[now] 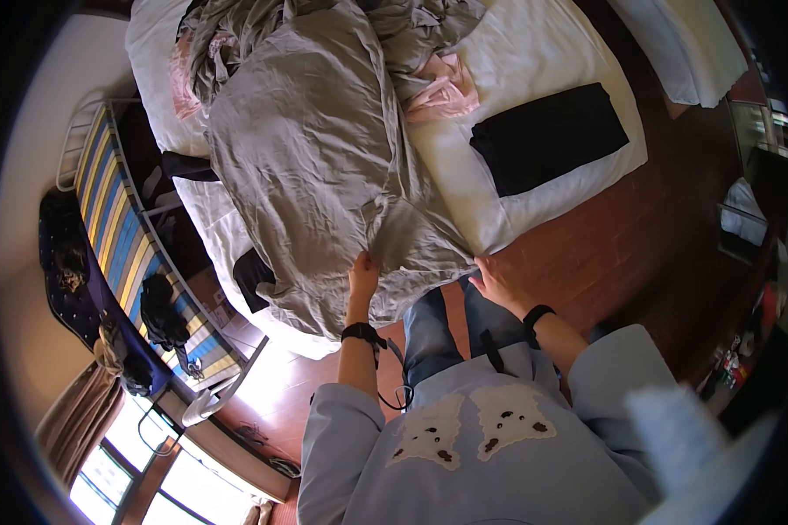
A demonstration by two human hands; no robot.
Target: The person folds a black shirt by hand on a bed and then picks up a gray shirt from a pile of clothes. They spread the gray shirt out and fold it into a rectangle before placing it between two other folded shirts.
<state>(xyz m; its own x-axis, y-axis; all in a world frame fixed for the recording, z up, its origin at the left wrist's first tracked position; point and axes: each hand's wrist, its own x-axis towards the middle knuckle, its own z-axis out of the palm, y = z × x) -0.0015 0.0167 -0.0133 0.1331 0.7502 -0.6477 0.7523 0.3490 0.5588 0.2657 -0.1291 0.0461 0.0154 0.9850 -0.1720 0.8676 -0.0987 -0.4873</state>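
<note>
A large, wrinkled grey-brown cloth (298,149) lies spread over the white bed (543,44) and hangs toward me at its near edge. My left hand (363,275) is closed on a gathered fold of it, near the middle of the lower part. At the cloth's right corner, my right hand (497,282) pinches the edge, which is drawn taut between the two hands. Pink cloth (446,86) shows beside the grey-brown one, and black fabric (252,278) sticks out at its left side.
A folded black cloth (552,140) rests on the bed's right corner. To the left stands a metal-framed bed with a striped mattress (118,227), a black item (162,311) on it. Reddish wooden floor (578,236) runs along the right. A window (140,464) is at lower left.
</note>
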